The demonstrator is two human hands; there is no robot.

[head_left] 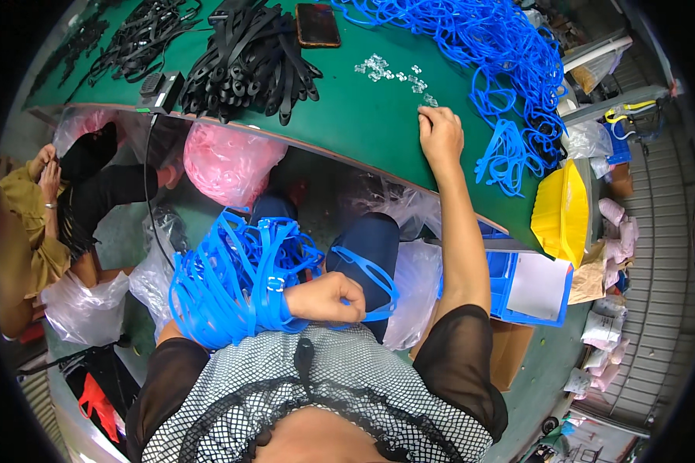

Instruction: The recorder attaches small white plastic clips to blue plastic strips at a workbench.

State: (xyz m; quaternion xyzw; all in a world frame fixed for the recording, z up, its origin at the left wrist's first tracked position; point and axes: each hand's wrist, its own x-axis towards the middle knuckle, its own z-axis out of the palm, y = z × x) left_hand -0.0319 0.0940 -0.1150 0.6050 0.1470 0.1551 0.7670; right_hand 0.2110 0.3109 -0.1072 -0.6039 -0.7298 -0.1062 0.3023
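Note:
My left hand [328,297] is closed on a thin blue plastic strap [374,274] in my lap. A thick bundle of the same blue straps [232,282] hangs over my left forearm. My right hand [440,133] reaches out onto the green table [355,116], fingertips down by a scatter of small clear plastic clips [390,73]; whether it pinches one I cannot tell. A big tangled heap of blue straps [494,54] lies on the table just right of that hand.
A pile of black straps [251,62], a phone [317,25] and a small black device [161,91] lie on the table's far left. Clear bags, one holding pink material [228,162], sit underneath. A yellow bin [561,212], blue crate [529,285] and seated person [38,208] flank me.

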